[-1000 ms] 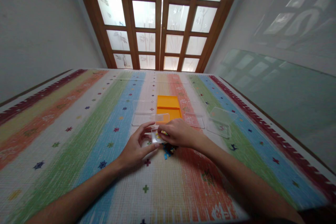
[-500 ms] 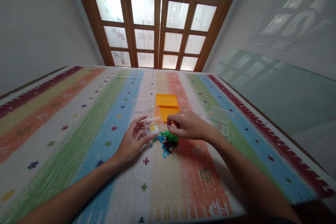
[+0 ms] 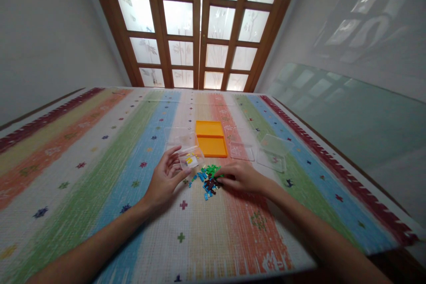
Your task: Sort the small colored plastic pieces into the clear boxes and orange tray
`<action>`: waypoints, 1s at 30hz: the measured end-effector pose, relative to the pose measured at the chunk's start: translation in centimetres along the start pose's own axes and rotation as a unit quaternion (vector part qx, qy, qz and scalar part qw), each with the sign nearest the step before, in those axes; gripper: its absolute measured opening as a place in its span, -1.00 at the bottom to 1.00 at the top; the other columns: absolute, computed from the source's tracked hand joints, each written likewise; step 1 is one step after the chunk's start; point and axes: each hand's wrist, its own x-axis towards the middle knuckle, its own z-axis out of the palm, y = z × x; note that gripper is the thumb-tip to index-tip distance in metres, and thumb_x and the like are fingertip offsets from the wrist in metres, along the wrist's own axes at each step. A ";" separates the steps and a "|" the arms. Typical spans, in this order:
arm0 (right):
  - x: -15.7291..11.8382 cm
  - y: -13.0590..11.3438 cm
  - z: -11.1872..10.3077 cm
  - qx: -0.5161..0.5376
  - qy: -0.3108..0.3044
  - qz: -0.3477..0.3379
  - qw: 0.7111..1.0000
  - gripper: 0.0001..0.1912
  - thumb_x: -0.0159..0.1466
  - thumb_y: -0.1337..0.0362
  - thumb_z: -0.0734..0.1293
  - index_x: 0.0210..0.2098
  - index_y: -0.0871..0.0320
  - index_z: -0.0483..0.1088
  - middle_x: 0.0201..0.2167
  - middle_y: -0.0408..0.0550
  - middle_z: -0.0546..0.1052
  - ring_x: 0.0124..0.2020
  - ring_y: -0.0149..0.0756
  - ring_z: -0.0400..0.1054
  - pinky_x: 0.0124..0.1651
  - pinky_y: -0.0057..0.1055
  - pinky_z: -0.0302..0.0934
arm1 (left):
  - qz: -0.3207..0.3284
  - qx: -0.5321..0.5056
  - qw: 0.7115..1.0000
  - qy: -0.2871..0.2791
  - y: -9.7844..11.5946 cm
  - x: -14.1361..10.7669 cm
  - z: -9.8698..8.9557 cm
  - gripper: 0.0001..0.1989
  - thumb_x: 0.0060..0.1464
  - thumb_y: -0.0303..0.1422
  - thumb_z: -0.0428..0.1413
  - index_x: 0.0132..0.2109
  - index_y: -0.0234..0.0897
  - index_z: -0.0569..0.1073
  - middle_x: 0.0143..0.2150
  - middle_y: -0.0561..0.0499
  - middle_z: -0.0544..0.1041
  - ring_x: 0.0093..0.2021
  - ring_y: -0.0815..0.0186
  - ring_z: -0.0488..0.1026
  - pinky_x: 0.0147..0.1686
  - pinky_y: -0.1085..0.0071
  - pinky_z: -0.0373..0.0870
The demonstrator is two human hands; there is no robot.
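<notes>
- My left hand [image 3: 166,179] is closed around the edge of a clear box [image 3: 201,159], thumb in front and fingers behind.
- In this box some yellow pieces [image 3: 189,160] are lying; I judge this part as done, at least for these few.
- My right hand [image 3: 244,176] is at the right edge of the loose pile, with fingertips bent down to it; whether they pinch a piece, I cannot tell.
- The pile lies on the striped cloth [image 3: 116,230], and green pieces [image 3: 212,169], blue pieces [image 3: 206,196] and brown pieces [image 3: 209,184] are mixed there. I judge that most of the work is left here.
- Behind the pile stands an open orange case [image 3: 212,146], and to its right two more clear containers, the nearer [image 3: 241,151] and the farther [image 3: 271,160]; their contents I cannot make out.
</notes>
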 end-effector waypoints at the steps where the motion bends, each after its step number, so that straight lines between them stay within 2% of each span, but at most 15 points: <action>1: -0.3 0.2 0.2 0.001 0.011 0.007 1.000 -0.75 0.39 0.33 0.27 -0.09 0.14 0.60 -0.24 0.01 0.68 -0.27 -0.32 0.52 -0.15 -0.40 0.29 | 0.001 -0.001 1.000 0.001 0.0 0.0 0.0 -0.34 -0.03 -0.28 0.39 0.21 -0.14 0.35 0.11 -0.12 0.50 0.15 0.11 0.48 0.20 0.13 0.44; 5: -1.4 0.5 0.6 -0.004 0.046 0.047 0.998 -0.76 0.36 0.33 0.27 -0.19 0.17 0.61 -0.38 -0.04 0.65 -0.39 -0.34 0.47 -0.23 -0.42 0.24 | 0.008 -0.001 1.000 0.006 0.1 0.0 0.1 -0.33 -0.03 -0.27 0.39 0.21 -0.13 0.35 0.13 -0.13 0.49 0.16 0.11 0.47 0.19 0.16 0.45; 11: -2.2 0.5 0.9 -0.007 0.068 0.059 0.996 -0.73 0.36 0.29 0.25 -0.14 0.18 0.59 -0.41 -0.03 0.63 -0.42 -0.34 0.43 -0.25 -0.41 0.21 | 0.008 0.005 1.000 0.013 0.1 0.2 0.1 -0.32 -0.04 -0.25 0.39 0.21 -0.14 0.35 0.10 -0.12 0.50 0.09 0.13 0.51 0.10 0.21 0.51; 14: -2.4 0.9 0.8 -0.012 0.085 0.073 0.994 -0.75 0.34 0.31 0.25 -0.19 0.18 0.60 -0.43 -0.04 0.62 -0.43 -0.35 0.40 -0.27 -0.42 0.19 | 0.005 0.001 1.000 0.009 0.3 0.1 0.1 -0.31 -0.04 -0.24 0.39 0.21 -0.14 0.34 0.12 -0.12 0.50 0.07 0.14 0.53 0.09 0.21 0.52; 19: -2.3 1.6 1.3 -0.014 0.120 0.048 0.992 -0.74 0.31 0.34 0.25 -0.18 0.15 0.59 -0.45 -0.08 0.61 -0.46 -0.38 0.38 -0.30 -0.46 0.16 | 0.007 0.015 1.000 0.016 0.3 0.1 0.0 -0.31 -0.06 -0.25 0.39 0.20 -0.14 0.35 0.11 -0.10 0.50 0.06 0.16 0.53 0.10 0.20 0.52; 22: -2.3 1.7 1.8 -0.021 0.114 0.031 0.993 -0.74 0.29 0.37 0.25 -0.19 0.12 0.59 -0.43 -0.08 0.63 -0.45 -0.38 0.40 -0.30 -0.47 0.16 | 0.009 0.013 1.000 0.009 0.2 0.1 -0.1 -0.31 -0.05 -0.25 0.39 0.21 -0.13 0.34 0.10 -0.09 0.52 0.05 0.16 0.55 0.10 0.20 0.54; 25: -2.2 1.5 2.1 -0.034 0.102 0.041 0.993 -0.75 0.27 0.39 0.24 -0.26 0.14 0.58 -0.46 -0.08 0.61 -0.49 -0.39 0.37 -0.34 -0.47 0.12 | 0.007 0.012 1.000 0.001 0.0 0.0 -0.1 -0.32 -0.04 -0.25 0.38 0.21 -0.13 0.33 0.12 -0.10 0.51 0.06 0.16 0.55 0.11 0.20 0.53; 30: -2.2 1.3 1.8 -0.037 0.097 0.050 0.993 -0.75 0.27 0.40 0.23 -0.25 0.16 0.56 -0.47 -0.08 0.60 -0.48 -0.39 0.37 -0.34 -0.47 0.10 | 0.013 0.016 1.000 -0.001 0.1 0.0 -0.1 -0.33 -0.02 -0.24 0.37 0.21 -0.14 0.32 0.13 -0.11 0.50 0.05 0.17 0.56 0.11 0.19 0.53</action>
